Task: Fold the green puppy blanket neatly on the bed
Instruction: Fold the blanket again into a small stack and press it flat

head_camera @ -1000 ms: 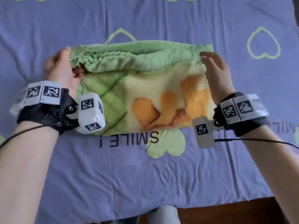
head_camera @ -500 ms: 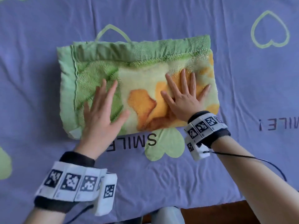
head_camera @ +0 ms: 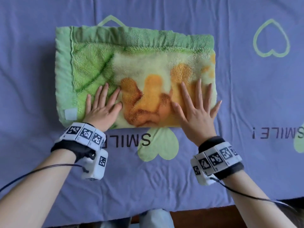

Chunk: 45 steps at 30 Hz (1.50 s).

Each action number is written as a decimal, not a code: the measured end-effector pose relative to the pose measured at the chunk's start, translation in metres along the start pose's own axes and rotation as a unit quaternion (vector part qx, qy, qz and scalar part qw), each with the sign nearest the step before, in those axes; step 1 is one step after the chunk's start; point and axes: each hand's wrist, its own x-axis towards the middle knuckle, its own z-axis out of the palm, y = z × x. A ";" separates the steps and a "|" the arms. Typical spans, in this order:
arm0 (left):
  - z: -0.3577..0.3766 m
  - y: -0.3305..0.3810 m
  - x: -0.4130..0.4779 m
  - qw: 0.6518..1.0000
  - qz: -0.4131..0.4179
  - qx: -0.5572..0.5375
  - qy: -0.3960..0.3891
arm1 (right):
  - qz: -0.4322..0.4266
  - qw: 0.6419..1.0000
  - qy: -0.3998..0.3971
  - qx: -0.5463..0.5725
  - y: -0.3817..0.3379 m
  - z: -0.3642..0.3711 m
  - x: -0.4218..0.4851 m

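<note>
One blanket (head_camera: pixel 136 63), green with an orange puppy print, lies folded into a flat rectangle on the purple bed sheet (head_camera: pixel 246 96). Your left hand (head_camera: pixel 102 109) rests palm down on its near left part, fingers straight and spread, gripping nothing. Your right hand (head_camera: pixel 195 111) lies flat on the near right corner, fingers fanned, little finger reaching past the edge, holding nothing. Two wristbands (head_camera: pixel 83 135), one per wrist, each cabled.

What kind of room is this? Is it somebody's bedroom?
Most likely a bedroom, though only the bed shows. A purple bed sheet printed with green hearts is spread out, and a folded fleecy green blanket lies on it.
</note>
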 end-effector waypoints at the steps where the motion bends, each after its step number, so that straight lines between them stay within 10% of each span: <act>1: 0.000 0.001 0.001 1.000 0.000 0.003 -0.006 | 0.013 0.999 -0.030 0.006 0.004 0.005 -0.002; 11: -0.003 0.016 0.002 0.998 -0.043 0.020 -0.027 | 0.025 0.982 -0.170 0.072 0.029 0.028 0.041; 23: 0.015 0.013 -0.002 0.998 -0.058 0.033 0.017 | -0.083 0.993 0.075 -0.019 -0.023 0.017 -0.021; 34: -0.008 -0.015 -0.044 0.989 -0.041 0.086 0.116 | -0.063 0.996 -0.063 0.032 -0.045 0.010 0.015; 41: -0.004 -0.053 -0.067 0.976 -0.060 -0.006 0.207 | 0.056 0.986 0.132 0.090 -0.018 -0.024 0.003; 45: -0.012 -0.068 -0.057 0.945 -0.131 -0.241 0.178 | 0.127 0.983 0.066 0.118 0.002 -0.021 0.000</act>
